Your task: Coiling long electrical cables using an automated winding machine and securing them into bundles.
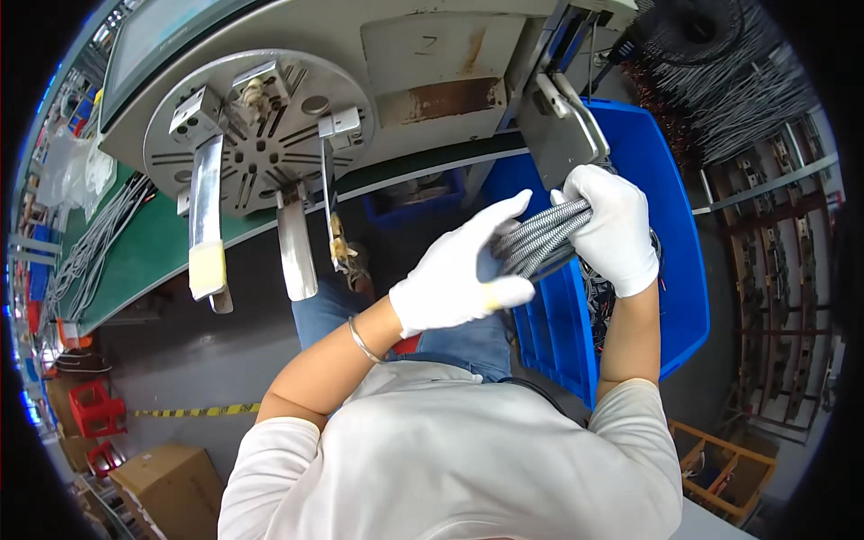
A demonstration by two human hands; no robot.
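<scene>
My right hand point(615, 228), in a white glove, is closed around a coiled bundle of grey braided cable point(544, 236). The bundle is held up over the near left side of a blue bin point(688, 270). At the bundle's left end, my left hand point(468, 270), also gloved in white, has its thumb and fingers spread apart. Whether its palm touches the cable I cannot tell. Part of the bundle is blurred.
A machine with a slotted round metal plate point(261, 135) stands ahead on the left, its metal arms point(206, 198) jutting toward me. More cables point(94, 243) lie on the green bench point(153, 261). A metal bracket point(562, 135) overhangs the bin. Cables hang at the far right.
</scene>
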